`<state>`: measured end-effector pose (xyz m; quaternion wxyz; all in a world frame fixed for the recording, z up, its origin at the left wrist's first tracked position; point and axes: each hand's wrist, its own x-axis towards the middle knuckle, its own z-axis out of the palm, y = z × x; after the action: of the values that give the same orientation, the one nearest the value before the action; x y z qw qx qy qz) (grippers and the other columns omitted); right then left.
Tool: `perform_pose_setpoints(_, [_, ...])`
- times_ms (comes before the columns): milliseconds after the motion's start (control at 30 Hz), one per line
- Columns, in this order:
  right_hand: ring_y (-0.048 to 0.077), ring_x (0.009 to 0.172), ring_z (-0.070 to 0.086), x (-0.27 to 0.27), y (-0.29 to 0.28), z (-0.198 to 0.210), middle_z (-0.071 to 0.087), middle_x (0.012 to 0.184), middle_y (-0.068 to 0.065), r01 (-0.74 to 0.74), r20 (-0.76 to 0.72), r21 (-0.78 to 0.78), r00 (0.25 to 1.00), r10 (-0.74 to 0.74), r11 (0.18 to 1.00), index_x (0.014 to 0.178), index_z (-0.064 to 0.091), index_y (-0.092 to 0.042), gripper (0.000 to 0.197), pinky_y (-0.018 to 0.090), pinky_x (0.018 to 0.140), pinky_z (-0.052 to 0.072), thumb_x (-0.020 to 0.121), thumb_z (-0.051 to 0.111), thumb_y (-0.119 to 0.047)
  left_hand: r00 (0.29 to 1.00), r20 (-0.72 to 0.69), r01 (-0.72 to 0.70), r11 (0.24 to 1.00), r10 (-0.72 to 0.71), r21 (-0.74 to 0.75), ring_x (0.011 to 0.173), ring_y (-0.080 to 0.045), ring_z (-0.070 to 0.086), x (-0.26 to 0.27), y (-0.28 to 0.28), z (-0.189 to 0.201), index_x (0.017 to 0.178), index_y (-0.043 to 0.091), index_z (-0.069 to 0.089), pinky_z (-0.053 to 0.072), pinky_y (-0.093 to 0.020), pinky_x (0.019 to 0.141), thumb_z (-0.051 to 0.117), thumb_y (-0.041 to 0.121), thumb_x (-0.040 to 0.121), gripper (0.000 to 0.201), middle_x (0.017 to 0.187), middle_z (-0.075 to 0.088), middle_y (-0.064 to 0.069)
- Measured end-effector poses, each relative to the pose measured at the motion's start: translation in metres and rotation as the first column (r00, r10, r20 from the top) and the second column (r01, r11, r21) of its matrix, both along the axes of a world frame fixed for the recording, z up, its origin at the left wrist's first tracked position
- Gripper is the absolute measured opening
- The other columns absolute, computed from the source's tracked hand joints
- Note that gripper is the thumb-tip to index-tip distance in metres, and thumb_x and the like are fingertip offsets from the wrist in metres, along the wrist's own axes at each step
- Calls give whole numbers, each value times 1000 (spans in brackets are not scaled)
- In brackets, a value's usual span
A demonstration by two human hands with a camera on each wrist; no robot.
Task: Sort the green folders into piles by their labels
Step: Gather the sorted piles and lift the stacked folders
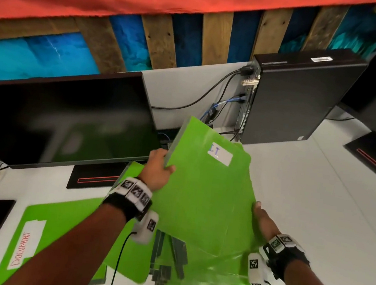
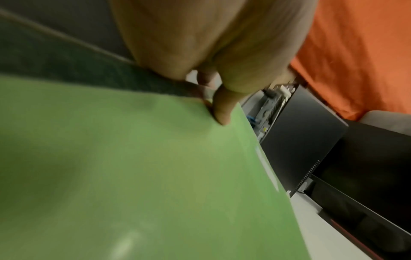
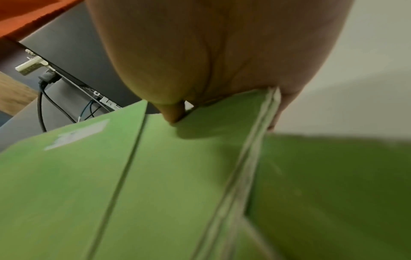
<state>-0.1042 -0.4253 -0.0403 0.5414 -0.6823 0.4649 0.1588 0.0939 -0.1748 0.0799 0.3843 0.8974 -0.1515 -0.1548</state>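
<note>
I hold a stack of green folders (image 1: pixel 203 198) tilted up above the desk; the top one bears a white label reading "IT" (image 1: pixel 220 154). My left hand (image 1: pixel 158 170) grips the stack's left edge, thumb on the front (image 2: pixel 222 112). My right hand (image 1: pixel 261 219) grips the right edge, thumb on top and fingers beneath (image 3: pixel 173 112). A green folder labelled "DOCUMENT" (image 1: pixel 52 237) lies flat on the desk at the lower left. More green folders (image 1: pixel 131 173) lie partly hidden under my left wrist and under the held stack.
A black monitor (image 1: pixel 62 117) stands at the left on its base (image 1: pixel 92 178). A black computer tower (image 1: pixel 292 96) with cables stands behind the folders. Another dark stand (image 1: pixel 374 155) sits at the right. The white desk (image 1: pixel 316 205) is bare to the right.
</note>
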Motion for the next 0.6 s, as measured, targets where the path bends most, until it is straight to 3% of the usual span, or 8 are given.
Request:
perform_pose_setpoints(67, [33, 128, 46, -4, 3, 1, 44, 143, 19, -53, 12, -86, 998, 55, 995, 138, 39, -8, 58, 38, 106, 33, 98, 23, -47, 999, 43, -22, 996, 18, 87, 125, -13, 34, 1, -27, -8, 116, 6, 53, 19, -17, 109, 65, 12, 84, 35, 150, 12, -10])
perform_pose_setpoints(133, [34, 121, 51, -7, 5, -4, 50, 137, 21, -57, 35, -117, 997, 61, 991, 136, 41, -7, 45, 36, 100, 38, 101, 28, -32, 995, -2, -97, 989, 98, 111, 139, -19, 24, -11, -46, -25, 122, 1, 51, 17, -15, 111, 62, 13, 85, 40, 155, 1, -11])
perform_pose_setpoints(200, [32, 117, 53, -10, 5, -12, 52, 133, 21, -57, 62, -114, 996, 65, 992, 134, 41, -5, 40, 33, 95, 39, 101, 29, -24, 973, -109, -178, 964, 202, 197, 142, -28, 21, -28, -52, -44, 134, -5, 38, 15, -21, 115, 54, 13, 90, 50, 153, 14, -17])
perform_pose_setpoints(267, [29, 112, 55, -11, 3, -16, 55, 129, 19, -39, 96, -79, 994, 47, 996, 134, 42, -4, 40, 29, 92, 39, 100, 30, -20, 953, -142, -220, 935, 267, 277, 136, -29, 29, -41, -46, -63, 138, -9, 29, 19, -20, 109, 49, 10, 91, 55, 147, 25, -21])
perform_pose_setpoints(400, [28, 108, 56, -11, 2, -11, 57, 127, 17, 53, 110, 64, 992, -60, 997, 128, 48, -11, 40, 38, 99, 42, 92, 34, -22, 972, -166, -118, 954, 168, 275, 145, -25, 18, -53, -31, -84, 150, 10, 4, 19, -32, 118, 50, -2, 86, 80, 159, 5, -6])
perform_pose_setpoints(467, [30, 116, 53, -7, 4, -9, 53, 133, 18, 65, 75, 86, 995, -71, 994, 131, 44, -13, 50, 37, 103, 38, 92, 33, -43, 986, -147, -21, 941, 75, 337, 145, -22, 18, -50, -23, -89, 151, 17, -2, 21, -28, 116, 53, 3, 87, 85, 160, -2, 1])
perform_pose_setpoints(533, [31, 123, 50, -2, 6, -9, 49, 137, 16, 49, 13, 23, 999, -49, 999, 138, 36, -12, 65, 33, 98, 36, 91, 35, -57, 984, -179, 27, 959, 25, 281, 145, -18, 20, -47, -18, -88, 151, 18, -1, 22, -16, 105, 56, 5, 87, 87, 160, 0, 5])
perform_pose_setpoints(600, [31, 111, 57, 2, 9, -14, 56, 128, 16, 67, -3, -41, 998, -67, 997, 135, 38, -8, 75, 30, 89, 41, 83, 48, -62, 979, -200, 58, 986, -26, 156, 142, -13, 26, -42, -9, -91, 151, 22, 4, 23, -18, 107, 62, 5, 83, 91, 158, 15, 5])
